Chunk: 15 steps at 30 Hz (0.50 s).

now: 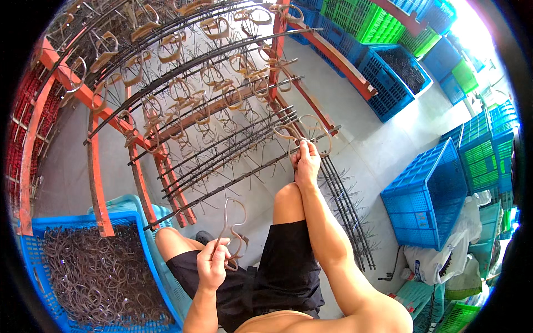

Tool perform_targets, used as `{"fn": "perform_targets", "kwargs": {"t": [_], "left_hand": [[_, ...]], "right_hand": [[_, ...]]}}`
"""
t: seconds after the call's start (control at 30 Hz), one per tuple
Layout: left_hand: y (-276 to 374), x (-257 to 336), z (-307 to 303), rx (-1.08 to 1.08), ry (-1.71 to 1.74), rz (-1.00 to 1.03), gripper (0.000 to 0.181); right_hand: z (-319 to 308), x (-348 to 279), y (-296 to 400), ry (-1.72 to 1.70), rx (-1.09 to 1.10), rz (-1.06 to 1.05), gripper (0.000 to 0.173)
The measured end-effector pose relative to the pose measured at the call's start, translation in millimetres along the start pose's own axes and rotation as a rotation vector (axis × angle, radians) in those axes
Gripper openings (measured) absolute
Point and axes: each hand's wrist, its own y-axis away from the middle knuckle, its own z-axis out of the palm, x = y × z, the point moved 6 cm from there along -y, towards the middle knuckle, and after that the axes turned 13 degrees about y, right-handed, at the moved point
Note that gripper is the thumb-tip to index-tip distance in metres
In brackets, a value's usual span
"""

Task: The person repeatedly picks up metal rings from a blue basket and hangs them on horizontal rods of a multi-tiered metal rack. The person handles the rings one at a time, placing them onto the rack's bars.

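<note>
My left hand (213, 262) is closed on several brown, curved eyeglass frame fronts (238, 237), held above my lap. My right hand (307, 160) reaches forward and pinches another brown frame part (320, 125) at the right end of a dark metal rod with wire prongs (233, 180). That rod slants across an orange metal rack (98, 179). Many similar frame parts (222, 93) hang on the rods behind it. At the lower left, a blue plastic crate (139, 258) holds a heap of small curved brown pieces (95, 274).
Several pronged rods (343, 204) lie to the right of my right arm. A blue crate (424, 200) lies tipped on the floor at the right, with white plastic bags (433, 262) below it. Green and blue crates (362, 21) are stacked at the upper right.
</note>
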Motion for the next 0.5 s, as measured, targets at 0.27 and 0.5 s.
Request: {"fn": "perform_targets", "kwargs": {"t": [0.27, 0.5], "left_hand": [[-5.0, 4.6, 8.6, 0.038, -0.125, 0.042, 0.024], [-7.7, 1.7, 5.8, 0.026, -0.132, 0.056, 0.018]], "right_hand": [[-0.2, 5.5, 7.4, 0.061, 0.054, -0.066, 0.016], [2.2, -0.7, 4.4, 0.137, 0.021, -0.071, 0.017]]}}
